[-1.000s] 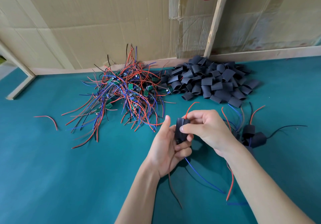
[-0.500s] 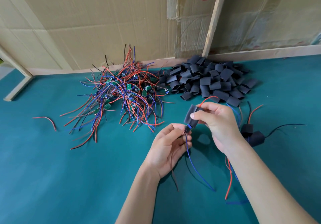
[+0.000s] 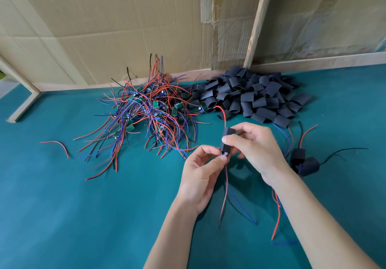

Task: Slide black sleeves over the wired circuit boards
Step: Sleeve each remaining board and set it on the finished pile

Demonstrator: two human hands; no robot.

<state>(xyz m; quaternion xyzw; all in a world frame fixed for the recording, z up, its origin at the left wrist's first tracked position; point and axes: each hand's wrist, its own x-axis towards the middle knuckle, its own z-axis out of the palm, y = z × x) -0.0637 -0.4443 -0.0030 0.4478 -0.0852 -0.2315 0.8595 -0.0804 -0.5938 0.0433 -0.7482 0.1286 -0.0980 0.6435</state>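
Above the green worktop (image 3: 62, 206), the right hand (image 3: 257, 149) pinches a black sleeve (image 3: 226, 138), a red wire (image 3: 223, 114) rising from its top. The left hand (image 3: 200, 176) pinches the board end at the sleeve's lower opening, wires hanging below. Behind lie the wired boards (image 3: 150, 112) and the sleeve pile (image 3: 254, 97).

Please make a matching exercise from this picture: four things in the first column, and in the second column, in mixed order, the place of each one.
Things:
1. pile of empty black sleeves
2. tangle of wired circuit boards
3. single loose red wire
4. finished sleeved boards

Places:
A. alone on the mat, far left
B. just right of the right hand
C. far side, right of the wire tangle
D. far side, left of the sleeve pile

Pairs: 1-C, 2-D, 3-A, 4-B
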